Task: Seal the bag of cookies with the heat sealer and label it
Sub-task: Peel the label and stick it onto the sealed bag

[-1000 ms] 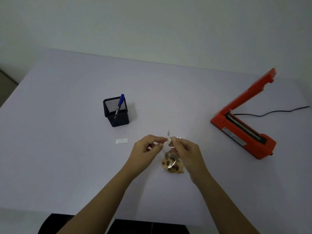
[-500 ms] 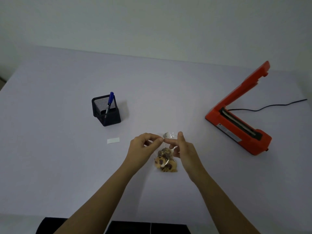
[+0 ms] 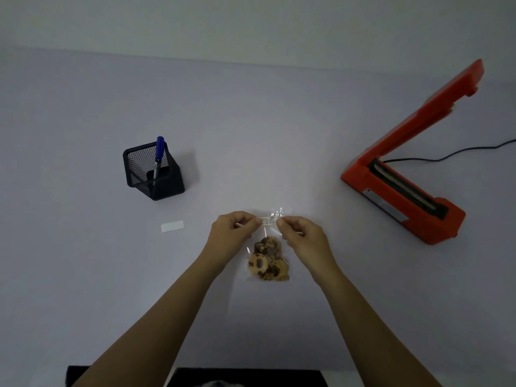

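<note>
A clear bag of chocolate-chip cookies (image 3: 266,262) lies flat on the pale table in front of me. A small white label (image 3: 268,220) with printed marks stretches across the bag's upper part. My left hand (image 3: 234,233) pinches the label's left end and my right hand (image 3: 300,236) pinches its right end, both resting at the top of the bag. The orange heat sealer (image 3: 402,188) stands at the right with its arm raised, well apart from both hands.
A black mesh pen holder (image 3: 153,174) with a blue pen (image 3: 159,152) stands at the left. A blank white label strip (image 3: 172,226) lies on the table left of my hands. The sealer's black cord (image 3: 458,153) runs off to the right.
The label went from held upright between my fingertips to lying flat and stretched across the bag's top. My hands have moved slightly apart. My view has shifted closer.
</note>
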The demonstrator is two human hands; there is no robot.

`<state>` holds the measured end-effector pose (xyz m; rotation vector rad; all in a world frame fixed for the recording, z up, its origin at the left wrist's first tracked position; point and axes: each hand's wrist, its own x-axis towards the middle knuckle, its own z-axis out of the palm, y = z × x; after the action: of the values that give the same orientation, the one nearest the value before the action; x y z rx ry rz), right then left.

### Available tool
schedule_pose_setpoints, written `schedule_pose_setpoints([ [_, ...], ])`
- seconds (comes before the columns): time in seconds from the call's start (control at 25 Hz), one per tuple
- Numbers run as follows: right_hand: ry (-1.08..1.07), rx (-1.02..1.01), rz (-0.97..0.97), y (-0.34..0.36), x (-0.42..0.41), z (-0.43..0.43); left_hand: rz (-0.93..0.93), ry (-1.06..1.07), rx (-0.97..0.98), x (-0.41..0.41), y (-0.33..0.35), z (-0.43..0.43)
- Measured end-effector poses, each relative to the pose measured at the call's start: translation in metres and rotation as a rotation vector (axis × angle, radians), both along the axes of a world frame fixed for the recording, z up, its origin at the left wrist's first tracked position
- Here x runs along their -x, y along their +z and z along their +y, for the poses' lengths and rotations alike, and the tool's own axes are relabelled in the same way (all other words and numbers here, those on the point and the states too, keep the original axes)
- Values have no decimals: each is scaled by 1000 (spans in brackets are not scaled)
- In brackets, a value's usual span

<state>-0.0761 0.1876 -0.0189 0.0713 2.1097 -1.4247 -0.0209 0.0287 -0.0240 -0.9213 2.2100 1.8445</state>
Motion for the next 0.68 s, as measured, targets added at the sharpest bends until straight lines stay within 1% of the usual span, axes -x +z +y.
schedule_pose_setpoints([
  [0.08,-2,15,-19,-5,4,-4,-41,-41,33,7,-4,2],
  [0.16,-61,47,-43,-6,6,-6,-64,-71,99,12,-9,4],
  [0.28,-109,55,-57,-11,9,-3,-51,-88,210,15,-13,9],
  [0.4,-40,-6,14,-19,10,0,-39,-96,318,16,-16,13],
  [0.52,-19,-94,112,-26,10,-3,-31,-98,425,16,-17,17],
  [0.68,12,-205,208,-29,10,-7,-56,-119,514,17,-22,21],
])
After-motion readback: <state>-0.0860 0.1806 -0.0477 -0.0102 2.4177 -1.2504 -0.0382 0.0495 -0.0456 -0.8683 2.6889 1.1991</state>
